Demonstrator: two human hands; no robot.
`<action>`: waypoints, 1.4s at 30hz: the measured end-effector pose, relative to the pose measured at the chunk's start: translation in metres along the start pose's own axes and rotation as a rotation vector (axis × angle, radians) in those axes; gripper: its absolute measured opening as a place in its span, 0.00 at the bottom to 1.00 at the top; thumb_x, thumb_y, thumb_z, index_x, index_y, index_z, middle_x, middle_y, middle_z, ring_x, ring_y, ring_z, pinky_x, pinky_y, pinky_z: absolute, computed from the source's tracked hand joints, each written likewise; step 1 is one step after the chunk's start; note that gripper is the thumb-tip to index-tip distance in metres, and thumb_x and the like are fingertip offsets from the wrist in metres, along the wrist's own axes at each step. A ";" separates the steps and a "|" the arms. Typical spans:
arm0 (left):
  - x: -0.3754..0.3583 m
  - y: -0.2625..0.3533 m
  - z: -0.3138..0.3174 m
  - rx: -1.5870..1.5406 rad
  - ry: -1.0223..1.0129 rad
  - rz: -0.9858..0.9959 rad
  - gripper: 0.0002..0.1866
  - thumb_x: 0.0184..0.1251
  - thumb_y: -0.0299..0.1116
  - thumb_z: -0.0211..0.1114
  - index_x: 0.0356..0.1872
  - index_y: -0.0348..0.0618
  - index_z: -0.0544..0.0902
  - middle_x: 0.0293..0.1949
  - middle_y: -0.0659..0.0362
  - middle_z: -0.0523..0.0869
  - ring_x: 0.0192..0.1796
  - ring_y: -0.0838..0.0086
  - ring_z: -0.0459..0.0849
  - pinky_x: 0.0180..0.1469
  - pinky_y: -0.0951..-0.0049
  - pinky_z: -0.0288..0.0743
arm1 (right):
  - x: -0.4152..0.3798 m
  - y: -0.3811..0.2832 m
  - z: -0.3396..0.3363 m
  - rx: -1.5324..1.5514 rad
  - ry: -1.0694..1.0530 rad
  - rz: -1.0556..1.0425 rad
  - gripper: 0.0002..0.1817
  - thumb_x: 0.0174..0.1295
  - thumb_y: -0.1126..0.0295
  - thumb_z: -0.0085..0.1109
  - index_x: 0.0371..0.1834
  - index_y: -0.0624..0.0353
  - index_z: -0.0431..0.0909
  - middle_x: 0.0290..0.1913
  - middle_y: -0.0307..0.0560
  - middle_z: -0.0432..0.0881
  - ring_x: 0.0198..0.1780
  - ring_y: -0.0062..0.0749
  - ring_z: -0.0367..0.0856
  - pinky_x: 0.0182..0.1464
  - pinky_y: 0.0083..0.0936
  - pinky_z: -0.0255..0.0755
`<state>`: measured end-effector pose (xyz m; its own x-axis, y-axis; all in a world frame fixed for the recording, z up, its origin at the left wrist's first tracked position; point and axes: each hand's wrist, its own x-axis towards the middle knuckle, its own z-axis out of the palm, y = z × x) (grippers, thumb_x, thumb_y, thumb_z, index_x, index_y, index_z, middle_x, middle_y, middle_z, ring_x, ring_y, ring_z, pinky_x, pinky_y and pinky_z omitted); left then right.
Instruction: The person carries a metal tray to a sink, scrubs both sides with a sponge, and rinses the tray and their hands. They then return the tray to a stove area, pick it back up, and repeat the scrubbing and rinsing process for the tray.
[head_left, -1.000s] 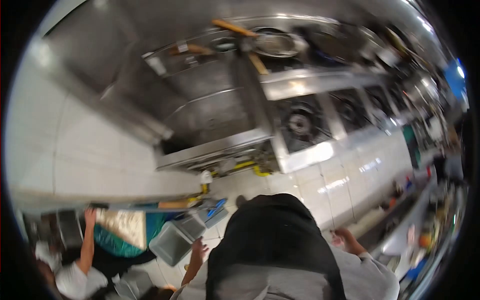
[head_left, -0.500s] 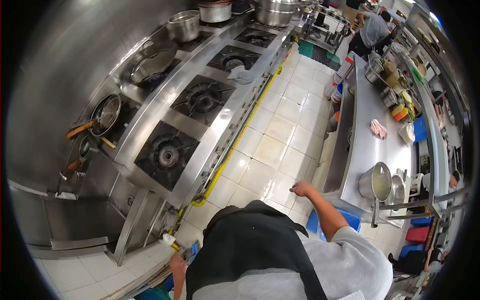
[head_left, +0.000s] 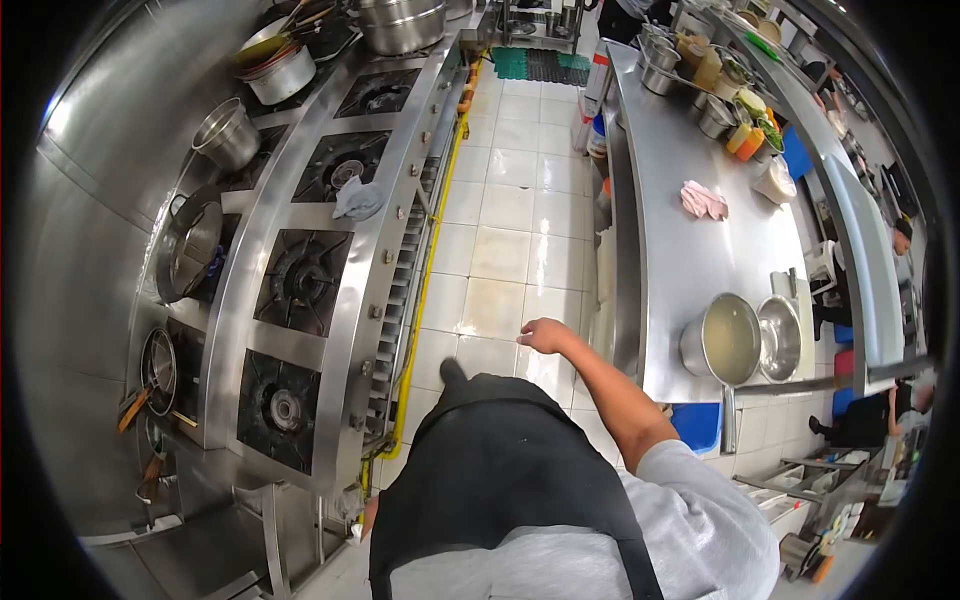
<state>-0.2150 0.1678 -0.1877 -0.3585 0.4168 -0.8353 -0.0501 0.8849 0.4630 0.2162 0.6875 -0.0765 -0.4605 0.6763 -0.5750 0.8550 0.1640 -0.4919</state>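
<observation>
My right hand (head_left: 543, 337) hangs over the tiled floor in the aisle, its fingers loosely bent and apart, with nothing visible in it. Nearest to it is the steel work table (head_left: 665, 300) on the right. On that table's near end stand a long-handled saucepan (head_left: 730, 340) with pale liquid and a shiny steel bowl (head_left: 779, 335). Only a sliver of my left hand (head_left: 371, 513) shows beside the black apron, low by the stove's corner; its fingers are hidden.
A gas range with several burners (head_left: 285, 408) runs along the left, edged by a yellow pipe (head_left: 421, 300). A grey cloth (head_left: 358, 200) lies on it. A pink cloth (head_left: 704, 200) is on the table. A blue bin (head_left: 697, 425) stands under its end. Green matting (head_left: 510, 63) lies ahead.
My view has turned and moved forward along the aisle. The saucepan and range now sit nearer. My right arm stays bent forward; my left hand has slipped mostly behind the apron.
</observation>
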 end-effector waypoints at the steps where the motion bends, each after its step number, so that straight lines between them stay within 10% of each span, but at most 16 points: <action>1: 0.011 0.010 0.000 -0.031 0.000 -0.023 0.18 0.72 0.44 0.59 0.53 0.44 0.81 0.47 0.55 0.82 0.48 0.58 0.82 0.56 0.58 0.74 | 0.004 0.004 -0.012 0.038 0.014 0.008 0.30 0.64 0.45 0.56 0.57 0.58 0.83 0.57 0.56 0.84 0.60 0.52 0.80 0.64 0.39 0.72; 6: 0.062 0.093 0.018 -0.448 0.032 -0.300 0.21 0.71 0.46 0.61 0.60 0.49 0.77 0.54 0.58 0.79 0.53 0.57 0.80 0.57 0.52 0.73 | 0.080 0.096 -0.023 0.074 0.133 0.025 0.29 0.64 0.45 0.56 0.52 0.59 0.85 0.52 0.58 0.86 0.57 0.52 0.82 0.61 0.39 0.74; 10: 0.134 0.157 0.025 -0.424 -0.159 -0.291 0.21 0.70 0.47 0.61 0.60 0.51 0.76 0.50 0.59 0.78 0.51 0.60 0.80 0.55 0.52 0.74 | 0.096 0.187 -0.014 0.039 0.071 0.064 0.21 0.64 0.53 0.59 0.48 0.60 0.82 0.34 0.51 0.84 0.33 0.42 0.84 0.38 0.40 0.77; 13: 0.191 0.231 0.038 -0.424 -0.369 -0.225 0.19 0.71 0.46 0.60 0.56 0.49 0.80 0.43 0.59 0.81 0.47 0.62 0.82 0.52 0.58 0.76 | 0.074 0.187 -0.027 0.788 -0.051 0.831 0.16 0.65 0.54 0.60 0.46 0.55 0.80 0.32 0.42 0.78 0.29 0.33 0.80 0.35 0.37 0.74; 14: 0.214 0.262 0.043 -0.383 -0.440 -0.147 0.18 0.71 0.46 0.59 0.54 0.48 0.81 0.41 0.59 0.82 0.45 0.63 0.83 0.51 0.59 0.77 | 0.066 0.189 -0.034 0.862 -0.044 0.865 0.15 0.66 0.54 0.60 0.46 0.53 0.79 0.33 0.40 0.78 0.29 0.32 0.80 0.35 0.37 0.73; 16: 0.273 0.323 0.053 0.993 -0.123 1.008 0.19 0.71 0.46 0.58 0.53 0.45 0.83 0.40 0.59 0.86 0.40 0.67 0.85 0.47 0.64 0.78 | 0.061 0.191 -0.047 0.966 0.072 0.893 0.16 0.66 0.55 0.60 0.47 0.53 0.79 0.35 0.41 0.78 0.30 0.33 0.81 0.35 0.37 0.73; 18: 0.262 0.439 0.086 0.092 -0.184 0.106 0.20 0.71 0.44 0.59 0.55 0.43 0.83 0.45 0.59 0.89 0.42 0.67 0.86 0.49 0.66 0.78 | 0.058 0.193 -0.043 1.067 0.122 0.936 0.16 0.66 0.54 0.61 0.46 0.53 0.78 0.36 0.41 0.79 0.30 0.33 0.81 0.35 0.37 0.73; 20: 0.330 0.498 0.102 0.238 -0.217 0.434 0.15 0.71 0.44 0.62 0.49 0.45 0.84 0.27 0.68 0.79 0.30 0.79 0.75 0.32 0.73 0.70 | 0.068 0.196 -0.050 1.148 0.125 0.968 0.15 0.66 0.54 0.61 0.46 0.53 0.78 0.37 0.41 0.79 0.30 0.33 0.81 0.36 0.37 0.74; 22: 0.351 0.589 0.123 0.347 -0.127 0.430 0.18 0.70 0.41 0.62 0.51 0.39 0.87 0.43 0.57 0.91 0.46 0.73 0.86 0.52 0.70 0.78 | 0.091 0.201 -0.060 1.098 -0.004 1.055 0.14 0.67 0.53 0.61 0.43 0.51 0.78 0.35 0.40 0.79 0.30 0.33 0.81 0.37 0.38 0.74; 23: 0.344 0.635 0.134 0.233 -0.135 0.437 0.16 0.71 0.42 0.63 0.51 0.44 0.86 0.36 0.62 0.86 0.38 0.78 0.79 0.43 0.73 0.73 | 0.104 0.205 -0.064 1.068 -0.075 1.101 0.13 0.67 0.53 0.61 0.42 0.50 0.78 0.34 0.39 0.79 0.30 0.34 0.81 0.37 0.38 0.74; 27: 0.283 0.779 0.172 0.004 -0.162 0.452 0.17 0.70 0.41 0.64 0.56 0.47 0.84 0.38 0.64 0.85 0.40 0.80 0.80 0.44 0.73 0.75 | 0.195 0.251 -0.095 0.957 -0.202 1.013 0.14 0.69 0.53 0.56 0.30 0.48 0.75 0.25 0.37 0.76 0.28 0.33 0.80 0.35 0.38 0.74; 33: 0.280 0.821 0.235 0.964 0.138 0.995 0.21 0.70 0.43 0.65 0.60 0.47 0.82 0.58 0.47 0.85 0.62 0.61 0.81 0.66 0.66 0.71 | 0.464 0.312 -0.184 0.409 -0.164 0.786 0.22 0.69 0.52 0.54 0.24 0.57 0.80 0.18 0.52 0.79 0.23 0.43 0.81 0.25 0.46 0.74; 34: 0.277 0.831 0.245 0.834 0.049 0.841 0.22 0.70 0.43 0.65 0.61 0.46 0.82 0.59 0.46 0.84 0.63 0.59 0.80 0.67 0.66 0.70 | 0.529 0.330 -0.178 -0.091 -0.087 0.305 0.28 0.69 0.47 0.51 0.27 0.62 0.85 0.27 0.60 0.85 0.29 0.52 0.85 0.37 0.49 0.78; 35: 0.274 0.841 0.253 0.702 -0.033 0.686 0.22 0.70 0.44 0.65 0.61 0.46 0.82 0.60 0.45 0.83 0.65 0.57 0.79 0.68 0.66 0.69 | 0.577 0.302 -0.201 0.072 0.021 0.451 0.31 0.69 0.44 0.47 0.28 0.63 0.86 0.34 0.62 0.86 0.35 0.56 0.86 0.46 0.46 0.79; 39: 0.247 0.861 0.251 0.345 -0.130 0.145 0.23 0.73 0.42 0.61 0.61 0.39 0.80 0.61 0.46 0.82 0.67 0.59 0.78 0.70 0.66 0.68 | 0.778 0.190 -0.293 -0.324 0.078 -0.330 0.21 0.73 0.57 0.45 0.33 0.59 0.85 0.37 0.59 0.86 0.41 0.54 0.85 0.46 0.48 0.79; 42: 0.233 0.806 0.225 0.521 -0.009 0.268 0.22 0.74 0.41 0.59 0.61 0.37 0.80 0.60 0.46 0.83 0.65 0.60 0.80 0.68 0.66 0.70 | 0.896 0.105 -0.353 0.534 0.188 0.106 0.29 0.67 0.50 0.58 0.63 0.61 0.77 0.56 0.62 0.83 0.59 0.53 0.80 0.61 0.40 0.74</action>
<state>-0.1289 1.0247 -0.0759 -0.2870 0.6399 -0.7128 0.5072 0.7328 0.4536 -0.0227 1.5644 -0.4120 -0.2866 0.7930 -0.5376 0.6326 -0.2647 -0.7278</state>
